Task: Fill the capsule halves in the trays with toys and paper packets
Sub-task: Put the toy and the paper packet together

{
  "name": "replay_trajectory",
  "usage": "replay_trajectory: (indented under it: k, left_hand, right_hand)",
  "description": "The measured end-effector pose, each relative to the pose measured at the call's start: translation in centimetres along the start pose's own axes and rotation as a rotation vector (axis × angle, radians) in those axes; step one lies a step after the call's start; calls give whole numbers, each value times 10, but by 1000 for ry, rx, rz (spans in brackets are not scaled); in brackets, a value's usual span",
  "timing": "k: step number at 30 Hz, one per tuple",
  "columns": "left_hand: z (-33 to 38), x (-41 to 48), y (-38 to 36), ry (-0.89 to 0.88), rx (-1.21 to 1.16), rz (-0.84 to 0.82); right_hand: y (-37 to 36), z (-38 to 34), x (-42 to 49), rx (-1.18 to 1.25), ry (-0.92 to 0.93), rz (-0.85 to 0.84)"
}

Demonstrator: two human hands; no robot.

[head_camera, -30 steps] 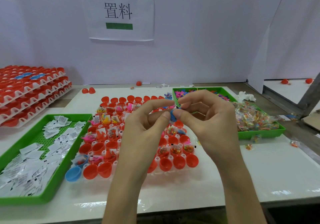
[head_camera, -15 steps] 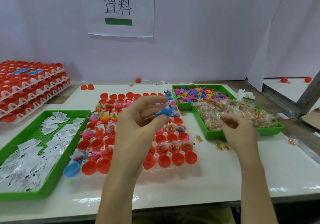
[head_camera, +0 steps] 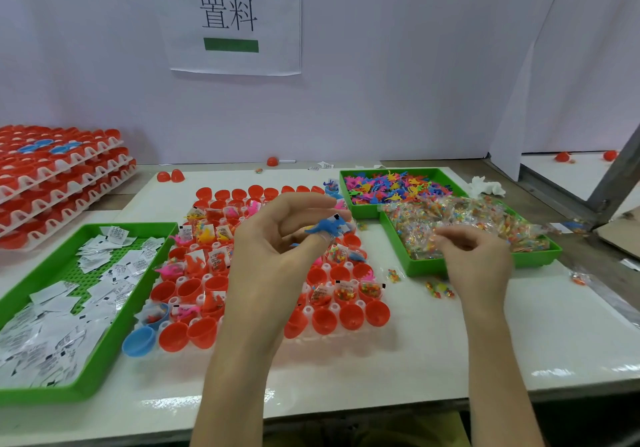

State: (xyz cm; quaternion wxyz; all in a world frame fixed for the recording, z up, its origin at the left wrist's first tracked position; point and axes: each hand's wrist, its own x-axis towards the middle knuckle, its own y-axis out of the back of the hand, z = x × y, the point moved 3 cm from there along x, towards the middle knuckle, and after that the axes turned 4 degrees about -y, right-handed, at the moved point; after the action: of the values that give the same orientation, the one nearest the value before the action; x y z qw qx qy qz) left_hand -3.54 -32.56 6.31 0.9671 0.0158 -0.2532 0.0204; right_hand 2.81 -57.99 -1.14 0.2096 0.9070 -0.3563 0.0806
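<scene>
A white tray (head_camera: 334, 307) of red capsule halves (head_camera: 350, 318) lies in the middle of the table; many of its halves hold toys and packets. My left hand (head_camera: 273, 259) hovers over it and pinches a small blue dinosaur toy (head_camera: 327, 226) between thumb and fingers. My right hand (head_camera: 476, 263) reaches over the green tray (head_camera: 426, 268) of clear bead packets (head_camera: 467, 216), its curled fingertips among them. Whether it grips one is unclear. Paper packets (head_camera: 52, 325) fill a green tray (head_camera: 104, 353) at the left. Coloured toys (head_camera: 398, 187) fill a green tray at the back right.
Stacked trays of red halves (head_camera: 52, 176) stand at the far left. A blue capsule half (head_camera: 138, 341) sits at the tray's front left corner. Loose bead packets (head_camera: 438, 289) lie on the table beside my right wrist. Two red halves (head_camera: 169, 176) lie behind the tray.
My hands, joined on the blue toy a second ago, have parted. The left keeps the toy above the tray. The right has moved right, over the bead packets.
</scene>
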Motion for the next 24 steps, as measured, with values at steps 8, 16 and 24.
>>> replay_trajectory:
  k: [8, 16, 24]
  left_hand:
    - [-2, 1, -2, 28, -33, 22]
    - [1, -1, -3, 13, -84, 21]
    - [2, -3, -2, -27, -155, 84]
  right_hand:
    - [9, -40, -9, 413, 133, -241]
    - [-8, -106, -59, 530, 285, -376]
    - [-22, -118, -79, 664, 234, -538]
